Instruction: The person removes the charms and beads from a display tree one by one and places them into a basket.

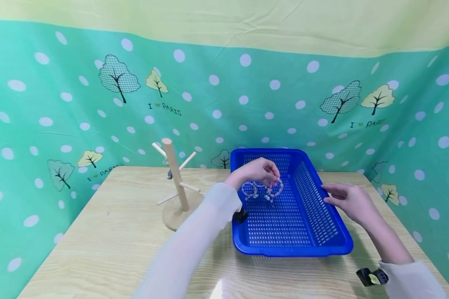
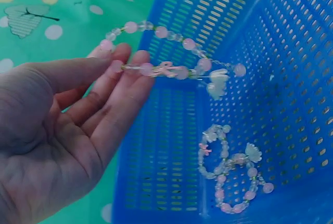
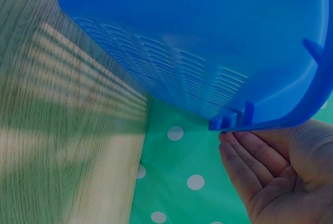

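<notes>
Left hand [image 1: 257,171]: grasping, with thumb and fingertips pinching one beaded bracelet [image 2: 161,32] and the palm clear of the beads. The piece is strung with pink and clear beads and carries a pink bow and a pale charm; it is suspended above the interior of the blue plastic basket [image 1: 292,251]. Two similar items, an upper bracelet [image 2: 224,145] and a lower bracelet [image 2: 250,195], lie together inside the basket, their edges appearing to meet in the left wrist view. Right hand [image 1: 349,199]: fingertips in contact with the basket's right rim, fingers extended toward it; the rim hides part of the grip, so whether the hand pinches it cannot be told. The basket has slotted walls and a perforated floor and sits on the wood-grain table [image 1: 97,232]. To its left, near but apart, stands an upright wooden peg stand [image 1: 176,174] with a round base and several side pegs; a small dark object [image 1: 169,175] hangs at an upper-left peg, too small to identify. The table is backed by a green dotted curtain [image 1: 217,99] printed with trees and lettering. Both sleeves are light; a black device shows at each wrist.
</notes>
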The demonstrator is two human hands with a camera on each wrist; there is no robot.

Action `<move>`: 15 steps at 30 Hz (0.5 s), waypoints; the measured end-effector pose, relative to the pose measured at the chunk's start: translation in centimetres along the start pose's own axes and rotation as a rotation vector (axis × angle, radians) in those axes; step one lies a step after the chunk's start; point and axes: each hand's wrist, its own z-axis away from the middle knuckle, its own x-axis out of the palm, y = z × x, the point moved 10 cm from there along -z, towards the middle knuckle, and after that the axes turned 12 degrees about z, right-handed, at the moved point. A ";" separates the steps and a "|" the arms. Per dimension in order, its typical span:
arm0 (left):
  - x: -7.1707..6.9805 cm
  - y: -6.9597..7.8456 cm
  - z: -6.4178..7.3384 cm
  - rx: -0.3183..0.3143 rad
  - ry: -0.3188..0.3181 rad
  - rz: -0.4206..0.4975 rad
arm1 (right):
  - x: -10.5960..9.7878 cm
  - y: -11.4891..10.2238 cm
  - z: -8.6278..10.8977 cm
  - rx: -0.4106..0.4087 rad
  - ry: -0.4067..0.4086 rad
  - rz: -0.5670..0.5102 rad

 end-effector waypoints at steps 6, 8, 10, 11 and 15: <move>0.3 -2.2 -0.9 -0.115 -0.023 0.046 | 0.0 -0.1 0.0 -0.005 0.008 0.005; 0.3 -2.7 -1.1 -0.130 -0.022 0.033 | 0.0 -0.1 0.0 -0.005 0.010 0.004; 0.3 -3.2 -1.3 -0.145 -0.015 0.015 | -0.1 -0.1 0.0 -0.004 0.012 0.002; 0.2 -3.3 -1.4 -0.148 -0.010 -0.007 | -0.1 -0.1 0.0 -0.003 0.012 0.000; -0.1 -3.9 -1.6 -0.172 0.023 -0.061 | -0.1 -0.1 0.0 0.002 0.015 -0.002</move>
